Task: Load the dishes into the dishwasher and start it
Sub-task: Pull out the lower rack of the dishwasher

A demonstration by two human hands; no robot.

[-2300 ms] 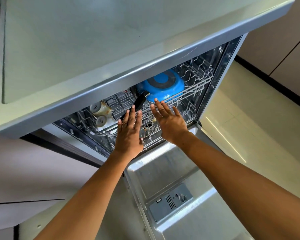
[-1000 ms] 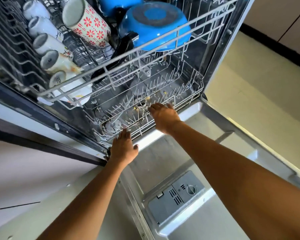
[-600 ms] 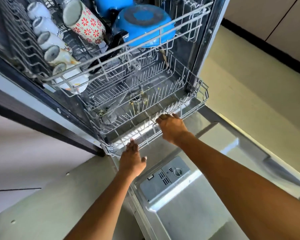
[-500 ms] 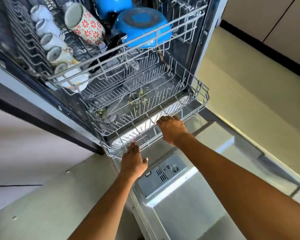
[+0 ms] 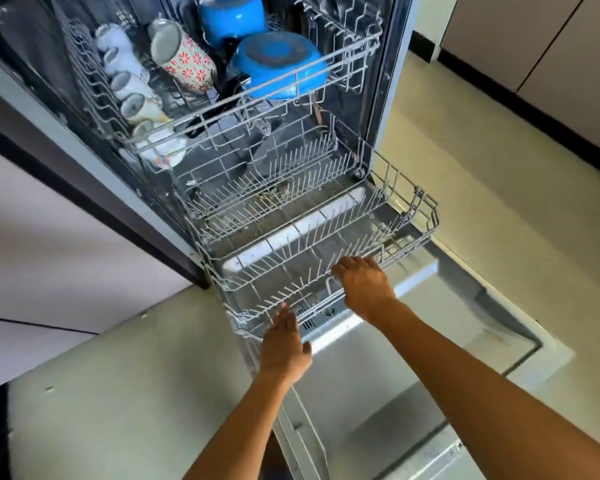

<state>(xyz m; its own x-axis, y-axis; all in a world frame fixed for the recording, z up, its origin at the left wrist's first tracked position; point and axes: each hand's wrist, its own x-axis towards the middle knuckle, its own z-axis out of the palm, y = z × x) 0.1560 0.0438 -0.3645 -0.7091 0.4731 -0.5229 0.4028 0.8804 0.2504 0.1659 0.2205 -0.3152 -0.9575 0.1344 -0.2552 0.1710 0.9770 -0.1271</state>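
Observation:
The dishwasher stands open with its door [image 5: 440,344] folded down flat. The wire lower rack [image 5: 430,230] is drawn partway out over the door and holds no dishes. My right hand [image 5: 361,285] grips the rack's front rim with curled fingers. My left hand [image 5: 283,344] reaches the same rim further left, its fingers extended and the tips touching the wire. The upper rack [image 5: 347,53] holds a blue pan [image 5: 281,67] upside down, a blue pot [image 5: 232,15], a floral mug [image 5: 184,60] and a row of white cups [image 5: 129,84].
The detergent dispenser [image 5: 329,311] on the door shows just under the rack's front. Pale floor [image 5: 492,161] runs to the right up to cabinet fronts [image 5: 551,46]. A white cabinet panel [image 5: 66,237] flanks the dishwasher on the left.
Both hands dropped from the upper rack to the lower rack's front rim, and the rack has slid out over the door toward me. My view has tilted lower.

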